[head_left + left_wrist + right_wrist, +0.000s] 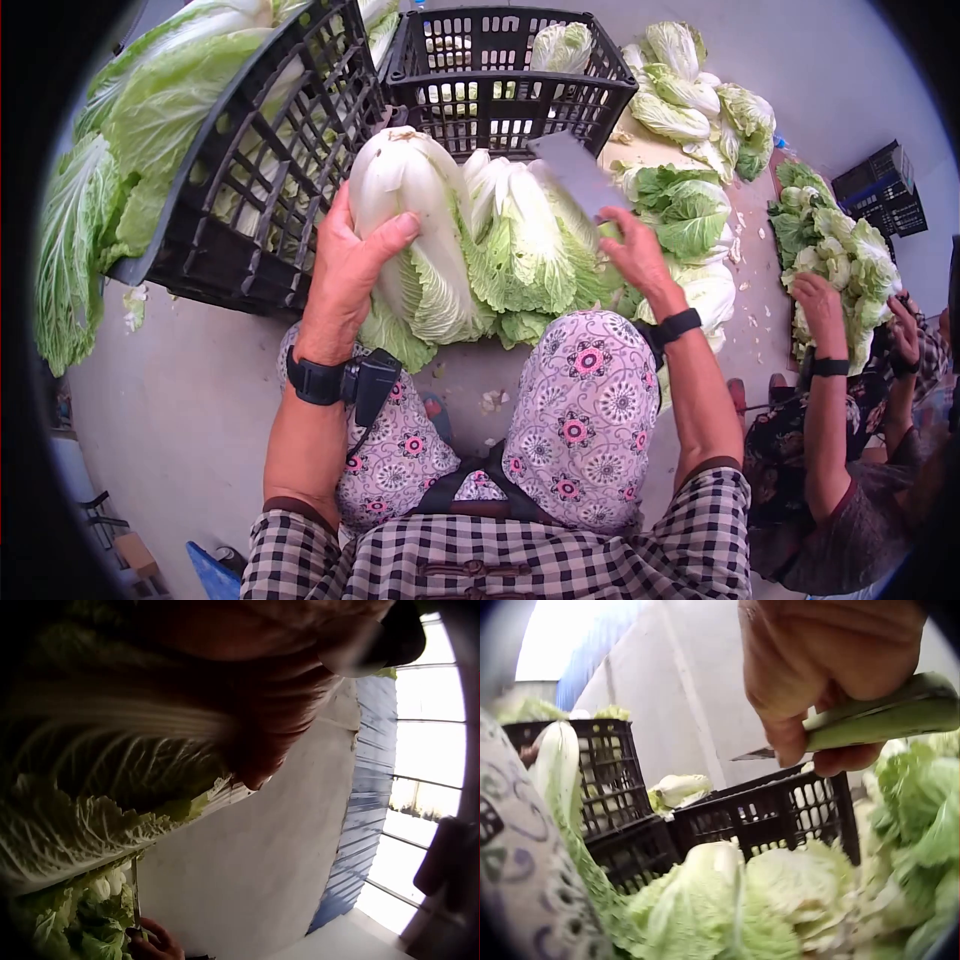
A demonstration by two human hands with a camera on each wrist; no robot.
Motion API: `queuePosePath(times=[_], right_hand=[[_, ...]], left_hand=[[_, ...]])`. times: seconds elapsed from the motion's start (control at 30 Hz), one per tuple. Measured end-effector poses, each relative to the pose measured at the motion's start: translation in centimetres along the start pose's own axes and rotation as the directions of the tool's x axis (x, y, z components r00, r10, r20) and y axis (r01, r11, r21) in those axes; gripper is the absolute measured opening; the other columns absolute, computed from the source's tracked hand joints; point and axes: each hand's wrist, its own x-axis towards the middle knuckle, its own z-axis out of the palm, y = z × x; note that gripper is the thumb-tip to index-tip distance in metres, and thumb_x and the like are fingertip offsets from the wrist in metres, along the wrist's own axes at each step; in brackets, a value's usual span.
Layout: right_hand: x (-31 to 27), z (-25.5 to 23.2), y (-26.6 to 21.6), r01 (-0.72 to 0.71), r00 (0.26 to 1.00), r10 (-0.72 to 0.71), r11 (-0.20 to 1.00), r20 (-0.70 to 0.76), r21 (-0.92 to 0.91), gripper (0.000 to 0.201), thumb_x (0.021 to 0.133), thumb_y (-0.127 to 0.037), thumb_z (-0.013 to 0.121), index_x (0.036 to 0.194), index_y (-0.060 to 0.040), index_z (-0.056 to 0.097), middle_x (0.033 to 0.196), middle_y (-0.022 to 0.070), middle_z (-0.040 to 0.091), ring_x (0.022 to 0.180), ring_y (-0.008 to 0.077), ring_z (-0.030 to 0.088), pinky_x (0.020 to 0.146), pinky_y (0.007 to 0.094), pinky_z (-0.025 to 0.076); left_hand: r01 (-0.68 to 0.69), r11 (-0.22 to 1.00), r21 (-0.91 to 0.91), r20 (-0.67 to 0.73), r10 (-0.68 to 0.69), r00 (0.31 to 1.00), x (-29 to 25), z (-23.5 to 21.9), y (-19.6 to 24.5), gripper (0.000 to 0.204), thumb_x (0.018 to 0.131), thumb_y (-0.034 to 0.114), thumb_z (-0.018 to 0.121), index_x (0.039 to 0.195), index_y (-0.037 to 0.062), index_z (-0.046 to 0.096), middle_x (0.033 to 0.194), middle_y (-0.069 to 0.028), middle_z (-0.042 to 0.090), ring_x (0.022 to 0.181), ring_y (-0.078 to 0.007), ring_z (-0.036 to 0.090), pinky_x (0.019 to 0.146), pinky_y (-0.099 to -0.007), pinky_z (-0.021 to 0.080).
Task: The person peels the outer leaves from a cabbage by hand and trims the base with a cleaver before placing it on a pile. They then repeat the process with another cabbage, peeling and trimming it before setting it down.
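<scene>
In the head view the left hand (350, 255) grips a napa cabbage (408, 190) held base up, thumb across its near side. In the left wrist view that hand (262, 697) lies against the pale ribbed leaves (82, 840). The right hand (640, 255) holds a knife whose wide blade (575, 170) is blurred, pointing up and left. The right wrist view shows the right hand (832, 675) curled round the knife's green handle (889, 716). More cabbages (525, 225) stand between the hands, apart from the knife.
A tilted black crate (250, 180) with cabbages is at left, another crate (510, 75) behind. Cabbages (690, 200) are piled at right. Another person's arms (828, 350) reach over a leafy heap (845, 250) at far right. Leaf scraps dot the floor.
</scene>
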Motion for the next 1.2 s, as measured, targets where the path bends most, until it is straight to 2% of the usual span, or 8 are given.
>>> queuePosePath(times=[0.07, 0.1, 0.23, 0.5, 0.73, 0.97, 1.13, 1.2], right_hand=[[-0.3, 0.8, -2.8, -0.172, 0.931, 0.162, 0.985, 0.326, 0.001, 0.039, 0.079, -0.017, 0.059, 0.116, -0.0096, 0.053, 0.097, 0.0187, 0.063, 0.089, 0.0297, 0.062, 0.082, 0.0380, 0.048], [-0.1, 1.8, -2.1, -0.005, 0.941, 0.000, 1.000, 0.338, 0.014, 0.042, 0.079, -0.021, 0.059, 0.118, -0.0106, 0.052, 0.098, 0.0208, 0.063, 0.089, 0.0314, 0.062, 0.082, 0.0386, 0.048], [0.9, 1.3, -0.1, -0.094, 0.929, 0.041, 0.987, 0.369, 0.127, 0.044, 0.079, -0.027, 0.060, 0.118, -0.0075, 0.053, 0.097, 0.0222, 0.063, 0.089, 0.0309, 0.063, 0.080, 0.0381, 0.048], [0.9, -1.1, -0.7, -0.026, 0.998, 0.028, 0.999, -0.050, 0.048, 0.042, 0.084, -0.028, 0.061, 0.116, -0.0004, 0.057, 0.101, 0.0198, 0.065, 0.086, 0.0261, 0.064, 0.079, 0.0336, 0.049], [-3.0, -13.9, -10.7, 0.428, 0.793, -0.012, 0.723, -0.609, 0.542, 0.033, 0.093, -0.028, 0.051, 0.105, 0.0019, 0.059, 0.090, 0.0116, 0.065, 0.074, 0.0167, 0.062, 0.067, 0.0283, 0.050], [-9.4, -17.9, -16.4, 0.499, 0.866, -0.249, 0.371, -0.434, 0.783, 0.039, 0.097, -0.032, 0.041, 0.115, 0.0000, 0.054, 0.105, 0.0152, 0.062, 0.090, 0.0230, 0.059, 0.082, 0.0359, 0.048], [-10.9, -11.1, -21.5, 0.374, 0.922, -0.164, 0.618, -0.352, 0.691, 0.035, 0.096, -0.026, 0.042, 0.117, 0.0014, 0.051, 0.107, 0.0166, 0.061, 0.091, 0.0198, 0.061, 0.077, 0.0298, 0.050], [-10.2, -9.1, -21.5, 0.226, 0.972, -0.028, 0.392, -0.234, 0.892, 0.030, 0.095, -0.024, 0.048, 0.114, -0.0010, 0.050, 0.100, 0.0116, 0.059, 0.086, 0.0169, 0.059, 0.073, 0.0271, 0.050]], left_hand=[[0.013, 1.000, 0.004, 0.003, -0.013, 1.000, 0.1, 0.2, -0.1, 0.062, 0.071, 0.023, 0.076, 0.121, 0.0005, 0.047, 0.109, -0.0088, 0.059, 0.098, -0.0156, 0.057, 0.088, -0.0298, 0.045], [0.019, 1.000, -0.002, 0.011, -0.019, 1.000, 0.2, 0.2, -0.2, 0.063, 0.071, 0.023, 0.076, 0.122, 0.0005, 0.047, 0.109, -0.0088, 0.059, 0.098, -0.0157, 0.057, 0.088, -0.0299, 0.045], [0.043, 0.998, -0.035, 0.024, -0.042, 0.999, 0.0, 0.4, -0.2, 0.063, 0.072, 0.023, 0.075, 0.122, 0.0005, 0.046, 0.110, -0.0086, 0.058, 0.098, -0.0160, 0.057, 0.087, -0.0301, 0.045], [0.042, 0.997, -0.064, 0.030, -0.040, 0.999, 0.3, -0.1, -1.0, 0.059, 0.073, 0.021, 0.074, 0.122, 0.0010, 0.048, 0.107, -0.0080, 0.060, 0.096, -0.0158, 0.058, 0.087, -0.0302, 0.046], [0.039, 0.997, -0.070, 0.039, -0.036, 0.999, -0.2, 0.0, -1.4, 0.055, 0.074, 0.020, 0.074, 0.120, 0.0014, 0.049, 0.108, -0.0079, 0.060, 0.096, -0.0156, 0.058, 0.087, -0.0297, 0.046], [-0.004, 0.988, -0.154, 0.175, 0.031, 0.984, -1.7, 1.5, -1.1, 0.061, 0.073, 0.021, 0.075, 0.124, 0.0015, 0.047, 0.110, -0.0086, 0.059, 0.097, -0.0172, 0.058, 0.088, -0.0306, 0.046], [0.008, 0.989, -0.146, 0.310, 0.038, 0.950, -3.4, 2.9, -0.9, 0.072, 0.068, 0.026, 0.078, 0.127, 0.0012, 0.045, 0.110, -0.0088, 0.059, 0.098, -0.0176, 0.059, 0.088, -0.0310, 0.047], [-0.009, 0.986, -0.168, 0.388, 0.074, 0.919, -4.0, 3.5, -0.6, 0.074, 0.067, 0.029, 0.078, 0.127, 0.0010, 0.045, 0.111, -0.0090, 0.058, 0.100, -0.0176, 0.057, 0.089, -0.0315, 0.046]])
